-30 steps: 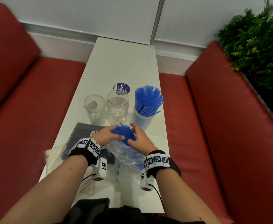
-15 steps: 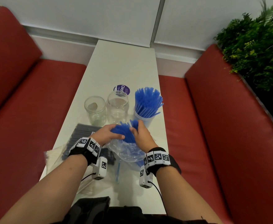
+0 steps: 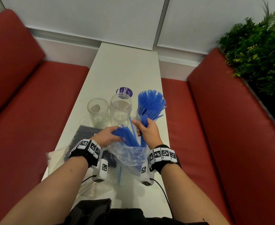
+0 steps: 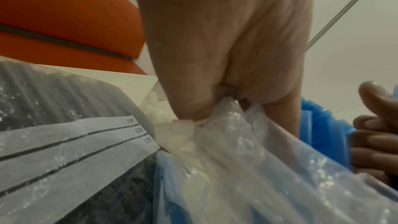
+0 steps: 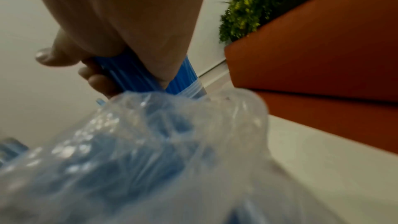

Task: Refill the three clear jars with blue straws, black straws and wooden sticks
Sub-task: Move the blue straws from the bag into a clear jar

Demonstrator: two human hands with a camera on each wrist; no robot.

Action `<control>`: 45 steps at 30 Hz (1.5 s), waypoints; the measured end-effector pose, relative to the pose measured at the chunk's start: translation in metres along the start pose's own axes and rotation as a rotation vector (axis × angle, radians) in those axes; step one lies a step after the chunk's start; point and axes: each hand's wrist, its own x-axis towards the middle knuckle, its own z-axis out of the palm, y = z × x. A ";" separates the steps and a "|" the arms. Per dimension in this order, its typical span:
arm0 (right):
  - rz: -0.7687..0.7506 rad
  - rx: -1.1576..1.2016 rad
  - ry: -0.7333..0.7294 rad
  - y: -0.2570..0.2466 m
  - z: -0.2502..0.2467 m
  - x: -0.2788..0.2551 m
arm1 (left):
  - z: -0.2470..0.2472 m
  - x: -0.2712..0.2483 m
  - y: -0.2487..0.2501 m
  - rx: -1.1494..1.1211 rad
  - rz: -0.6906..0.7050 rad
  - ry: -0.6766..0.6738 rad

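Your right hand [image 3: 147,130] was curled round a small bunch [image 3: 143,127] of blue straws, its lower end still inside the clear bag [image 3: 130,155] and its upper end close to the full jar [image 3: 149,109]. Your left hand [image 3: 106,135] gripped the bag's crumpled mouth along with the loose straws [image 3: 126,135] fanning out of it; in the left wrist view the plastic [image 4: 237,151] was gathered under the palm [image 4: 226,48], though I could not tell how the fingers lay. In the right wrist view your fingers [image 5: 99,81] wrapped the blue bunch [image 5: 133,74] just above the bag [image 5: 172,142].

The full jar stood at the right of the row on the white table [image 3: 127,65], packed with upright blue straws. The middle jar [image 3: 120,109] and the left jar [image 3: 98,111] stood beside it, holding no straws. A pack of black straws [image 3: 84,133] lay flat under your left wrist. A purple round label [image 3: 124,91] lay behind the middle jar.
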 end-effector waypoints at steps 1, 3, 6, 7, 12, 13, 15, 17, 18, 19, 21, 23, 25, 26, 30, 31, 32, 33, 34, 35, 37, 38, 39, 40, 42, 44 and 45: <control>-0.012 0.009 0.007 -0.005 -0.002 0.002 | -0.001 0.000 -0.001 -0.004 -0.005 -0.007; -0.077 0.025 0.054 -0.025 -0.007 0.010 | -0.004 0.000 -0.003 -0.016 -0.008 -0.010; -0.185 0.089 0.147 -0.062 -0.018 0.024 | -0.005 0.000 -0.006 -0.012 -0.005 0.016; -0.213 0.112 0.174 -0.072 -0.022 0.028 | -0.005 0.000 -0.007 -0.013 -0.005 0.021; -0.290 0.169 0.270 -0.093 -0.033 0.042 | -0.009 -0.001 -0.009 -0.046 -0.027 0.005; -0.291 0.177 0.291 -0.094 -0.034 0.044 | -0.009 -0.001 -0.009 -0.045 -0.025 0.006; -0.313 0.195 0.330 -0.097 -0.036 0.048 | -0.010 -0.001 -0.010 -0.035 -0.022 0.010; -0.354 0.229 0.369 -0.104 -0.037 0.052 | -0.012 -0.001 -0.011 -0.029 -0.023 0.016; -0.373 0.243 0.389 -0.109 -0.039 0.055 | -0.013 -0.001 -0.012 -0.027 -0.024 0.017; -0.389 0.251 0.408 -0.115 -0.040 0.057 | -0.013 -0.001 -0.012 -0.023 -0.023 0.017; -0.402 0.254 0.440 -0.124 -0.041 0.061 | -0.013 0.000 -0.013 -0.013 -0.020 0.012; -0.401 0.241 0.459 -0.126 -0.040 0.063 | -0.012 0.001 -0.013 -0.018 -0.020 0.007; -0.399 0.216 0.463 -0.121 -0.036 0.065 | -0.012 0.001 -0.012 -0.025 -0.024 0.007; -0.390 0.203 0.461 -0.117 -0.034 0.065 | -0.012 0.001 -0.012 -0.028 -0.026 0.006; -0.352 0.165 0.451 -0.089 -0.026 0.068 | -0.014 0.001 -0.012 -0.029 -0.024 -0.004; -0.336 0.153 0.447 -0.082 -0.024 0.068 | -0.014 0.001 -0.012 -0.025 -0.020 -0.007; -0.317 0.142 0.442 -0.076 -0.023 0.068 | -0.014 0.001 -0.012 -0.020 -0.016 -0.009; -0.301 0.133 0.433 -0.070 -0.021 0.068 | -0.014 0.001 -0.013 -0.015 -0.013 -0.012; -0.290 0.124 0.424 -0.064 -0.021 0.068 | -0.014 0.001 -0.013 -0.012 -0.011 -0.017; -0.281 0.114 0.411 -0.060 -0.020 0.069 | -0.015 0.001 -0.013 -0.010 -0.011 -0.020; -0.275 0.082 0.376 -0.052 -0.021 0.069 | -0.015 0.001 -0.013 -0.003 -0.015 -0.018; -0.278 0.051 0.367 -0.051 -0.022 0.069 | -0.016 0.002 -0.013 -0.002 -0.017 -0.015; -0.289 0.016 0.361 -0.053 -0.023 0.068 | -0.016 0.002 -0.013 -0.002 -0.020 -0.011; -0.314 -0.010 0.358 -0.057 -0.024 0.069 | -0.016 0.003 -0.013 -0.001 -0.022 -0.009; -0.396 -0.039 0.363 -0.071 -0.027 0.070 | -0.017 0.004 -0.012 -0.007 -0.027 -0.010; -0.497 -0.093 0.384 -0.088 -0.033 0.073 | -0.016 0.005 -0.012 -0.023 -0.029 -0.013; -0.548 -0.150 0.399 -0.095 -0.036 0.074 | -0.016 0.006 -0.011 -0.030 -0.030 -0.016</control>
